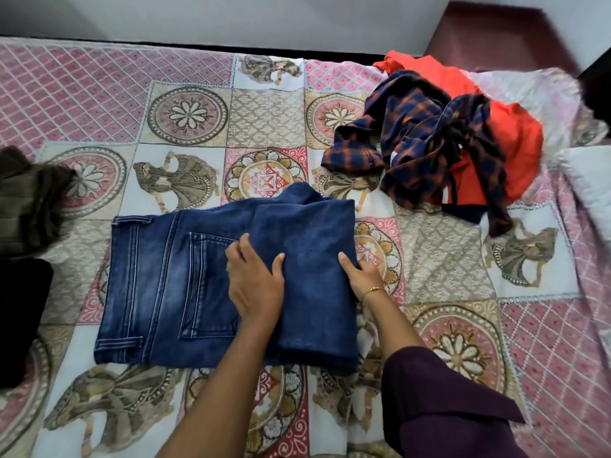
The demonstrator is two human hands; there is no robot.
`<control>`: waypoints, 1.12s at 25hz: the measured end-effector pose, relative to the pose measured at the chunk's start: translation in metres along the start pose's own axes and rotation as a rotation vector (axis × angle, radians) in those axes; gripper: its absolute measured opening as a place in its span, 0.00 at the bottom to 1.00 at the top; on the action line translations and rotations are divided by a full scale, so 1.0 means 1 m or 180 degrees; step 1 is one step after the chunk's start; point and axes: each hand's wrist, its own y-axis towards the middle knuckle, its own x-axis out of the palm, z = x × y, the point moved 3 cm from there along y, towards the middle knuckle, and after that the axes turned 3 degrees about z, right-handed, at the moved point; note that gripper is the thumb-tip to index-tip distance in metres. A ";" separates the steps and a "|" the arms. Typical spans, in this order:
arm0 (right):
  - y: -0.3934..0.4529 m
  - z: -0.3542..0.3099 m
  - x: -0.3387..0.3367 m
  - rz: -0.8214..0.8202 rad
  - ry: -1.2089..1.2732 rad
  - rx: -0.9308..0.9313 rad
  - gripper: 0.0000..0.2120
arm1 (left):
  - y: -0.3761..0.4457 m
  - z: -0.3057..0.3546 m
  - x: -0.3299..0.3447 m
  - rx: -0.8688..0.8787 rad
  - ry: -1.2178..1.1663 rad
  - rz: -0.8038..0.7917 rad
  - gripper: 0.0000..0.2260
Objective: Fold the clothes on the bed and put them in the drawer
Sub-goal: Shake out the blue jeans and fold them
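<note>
Both hands work on the folded blue denim jeans (185, 285), which lie near the front edge of the patterned patchwork bedspread (463, 259). Left hand (254, 282) grasps the folded-over leg layer at its edge, thumb on top, fingers tucked beneath. Right hand (363, 276) grips that layer's right edge. A crumpled navy-and-orange plaid shirt (420, 140) sits toward the far right corner on an orange garment (515, 137).
</note>
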 end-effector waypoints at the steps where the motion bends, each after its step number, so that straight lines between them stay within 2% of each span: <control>1: 0.002 0.000 0.001 0.0113 -0.0120 -0.0037 0.19 | -0.006 0.007 0.002 0.0586 0.0300 0.0225 0.28; 2: 0.001 -0.001 0.003 0.0219 -0.0262 -0.0052 0.20 | -0.011 0.011 0.007 0.1117 0.0499 0.0260 0.28; 4: 0.005 -0.001 0.009 0.0347 -0.0426 -0.0031 0.20 | -0.016 0.007 0.025 0.1903 0.0824 -0.0310 0.33; 6: 0.005 -0.003 0.013 0.0380 -0.0441 -0.0028 0.19 | -0.020 -0.004 0.041 0.2002 0.1048 -0.1021 0.43; 7: 0.004 -0.003 0.013 0.0391 -0.0436 -0.0049 0.18 | -0.020 -0.008 0.045 0.1912 0.1087 -0.1196 0.46; 10: 0.001 -0.005 0.009 0.0111 -0.0054 0.0015 0.16 | -0.018 -0.013 0.050 0.1708 0.0928 -0.1298 0.47; 13: -0.016 -0.032 0.012 -0.0434 0.0474 -0.0172 0.16 | 0.000 -0.020 0.039 0.1152 -0.0213 -0.1587 0.48; 16: -0.044 -0.075 0.036 -0.0687 0.0724 -0.0468 0.12 | 0.016 -0.019 0.016 0.0330 -0.1645 -0.1961 0.40; 18: -0.071 -0.104 0.066 -0.0717 0.0496 -0.0720 0.11 | 0.025 -0.026 -0.014 -0.0208 -0.2748 -0.2145 0.28; 20: -0.093 -0.126 0.103 -0.0692 -0.0371 -0.1049 0.23 | 0.035 -0.032 -0.045 -0.1105 -0.3776 -0.2311 0.21; 21: -0.104 -0.134 0.127 -0.0602 -0.0892 -0.1187 0.29 | 0.043 -0.038 -0.061 -0.1326 -0.3967 -0.2277 0.22; 23: -0.127 -0.138 0.177 -0.0448 -0.1489 -0.1277 0.36 | 0.059 -0.058 -0.091 -0.1378 -0.4076 -0.1915 0.22; 25: -0.144 -0.133 0.227 -0.0572 -0.1755 -0.1200 0.38 | 0.075 -0.093 -0.108 -0.1523 -0.4092 -0.1579 0.29; 26: -0.148 -0.130 0.250 -0.0745 -0.1799 -0.1082 0.39 | 0.083 -0.110 -0.114 -0.1614 -0.4043 -0.1607 0.29; 28: -0.143 -0.122 0.277 -0.1174 -0.1877 -0.0800 0.38 | 0.092 -0.146 -0.116 -0.1900 -0.3806 -0.1612 0.20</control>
